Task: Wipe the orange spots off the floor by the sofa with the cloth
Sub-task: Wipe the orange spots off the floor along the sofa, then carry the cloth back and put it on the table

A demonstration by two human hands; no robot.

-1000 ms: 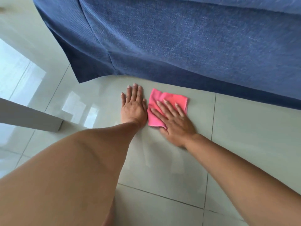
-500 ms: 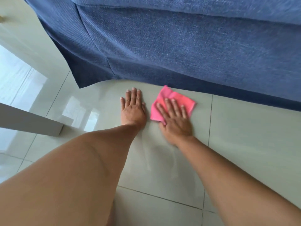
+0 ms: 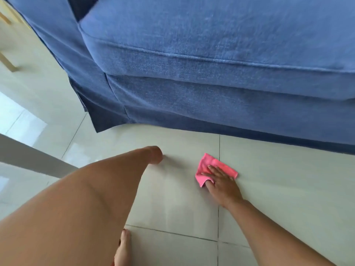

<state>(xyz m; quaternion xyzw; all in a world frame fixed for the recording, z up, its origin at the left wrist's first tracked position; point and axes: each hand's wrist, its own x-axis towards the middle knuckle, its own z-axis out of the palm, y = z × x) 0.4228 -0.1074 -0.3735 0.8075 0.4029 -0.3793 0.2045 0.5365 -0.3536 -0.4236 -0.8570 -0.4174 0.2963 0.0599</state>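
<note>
A pink cloth point(image 3: 208, 167) lies on the pale tiled floor point(image 3: 288, 189), a short way in front of the blue sofa point(image 3: 211, 73). My right hand point(image 3: 222, 185) presses down on the cloth's near half, with the thumb tucked under its edge. My left arm reaches forward, and my left hand point(image 3: 156, 155) shows only as a rounded end near the floor, to the left of the cloth; its fingers are hidden. I see no orange spots on the tiles.
The sofa's skirt hangs almost to the floor across the back. A white furniture bar point(image 3: 28, 156) crosses at the left. A wooden leg point(image 3: 7, 63) stands far left. My bare foot point(image 3: 123, 248) rests on the tile at the bottom.
The view has lifted and pulled back, so more of the sofa shows. My right hand has slid the cloth to the right, away from my left hand, whose spread fingers are now out of sight.
</note>
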